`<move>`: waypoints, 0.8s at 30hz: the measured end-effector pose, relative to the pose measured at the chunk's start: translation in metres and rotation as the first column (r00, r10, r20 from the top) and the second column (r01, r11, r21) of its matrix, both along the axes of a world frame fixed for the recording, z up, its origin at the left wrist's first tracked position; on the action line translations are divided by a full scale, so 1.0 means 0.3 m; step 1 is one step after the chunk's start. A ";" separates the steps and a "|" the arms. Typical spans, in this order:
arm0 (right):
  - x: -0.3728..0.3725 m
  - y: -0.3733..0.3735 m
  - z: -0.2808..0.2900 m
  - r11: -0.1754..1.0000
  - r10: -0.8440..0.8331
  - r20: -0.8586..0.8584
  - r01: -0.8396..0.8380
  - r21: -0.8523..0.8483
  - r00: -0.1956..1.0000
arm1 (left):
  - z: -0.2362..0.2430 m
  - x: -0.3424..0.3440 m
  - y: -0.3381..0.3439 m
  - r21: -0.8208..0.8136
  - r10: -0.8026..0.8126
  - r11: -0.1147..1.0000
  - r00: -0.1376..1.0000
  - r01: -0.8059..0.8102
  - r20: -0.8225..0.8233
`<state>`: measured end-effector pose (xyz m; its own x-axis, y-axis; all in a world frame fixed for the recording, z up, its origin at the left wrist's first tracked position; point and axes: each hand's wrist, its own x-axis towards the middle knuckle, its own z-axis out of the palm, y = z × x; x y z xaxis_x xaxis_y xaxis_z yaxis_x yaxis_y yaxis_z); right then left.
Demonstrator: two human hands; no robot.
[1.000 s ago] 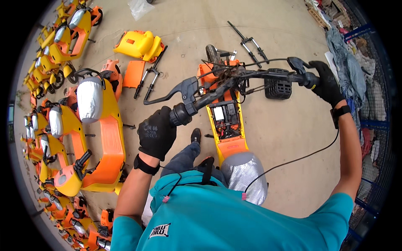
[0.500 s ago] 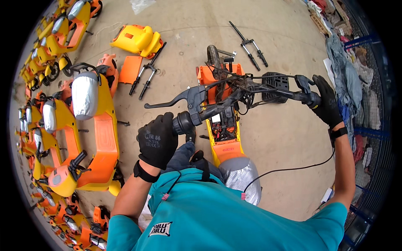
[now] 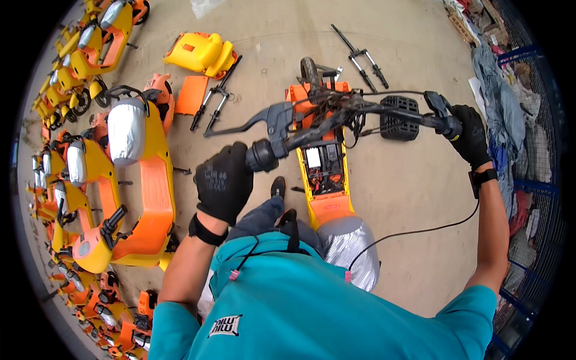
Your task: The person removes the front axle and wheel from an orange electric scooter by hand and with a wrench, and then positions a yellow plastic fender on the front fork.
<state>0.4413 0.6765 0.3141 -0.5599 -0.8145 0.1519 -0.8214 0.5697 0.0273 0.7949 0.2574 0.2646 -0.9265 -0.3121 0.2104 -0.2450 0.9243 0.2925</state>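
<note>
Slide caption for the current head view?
Black-gloved left hand and right hand at the ends of a handlebar, above an orange-and-yellow scooter, its compartment open.

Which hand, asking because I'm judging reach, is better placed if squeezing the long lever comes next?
Probably the left hand: it is at the left grip, close to the long lever; the right hand is at the opposite end of the handlebar.

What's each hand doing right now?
Left hand: closed, holding the left end of the handlebar.
Right hand: on the handlebar's right end; how far its fingers close cannot be told.
</note>
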 end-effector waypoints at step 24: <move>0.159 0.168 -0.053 0.999 -0.032 -0.081 0.028 -0.042 0.996 | 0.055 0.087 0.087 0.048 -0.045 0.998 0.986 0.038 0.162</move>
<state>0.4890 0.7268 0.2982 -0.5684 -0.7899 0.2303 -0.7999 0.5960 0.0698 0.8209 0.2835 0.2813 -0.9595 -0.2784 0.0422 -0.2545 0.9216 0.2929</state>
